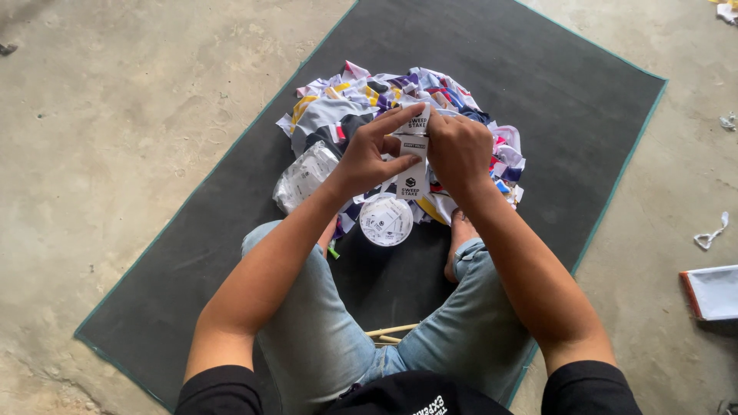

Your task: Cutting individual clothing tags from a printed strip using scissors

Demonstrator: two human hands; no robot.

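Observation:
I sit cross-legged on a dark mat (184, 253). Both hands are raised over a heap of multicoloured fabric pieces (369, 104). My left hand (369, 157) and my right hand (459, 150) pinch a strip of white printed labels (413, 165) between fingers and thumbs. The strip runs down toward a white roll of labels (386, 220) lying flat by my feet. A clear plastic bag of white tags (305, 175) sits left of the roll, under my left wrist.
The mat lies on a bare concrete floor (115, 115). Thin wooden sticks (390, 332) lie between my legs. A white tray with an orange edge (711, 292) is at the right, with small fabric scraps (711, 234) nearby.

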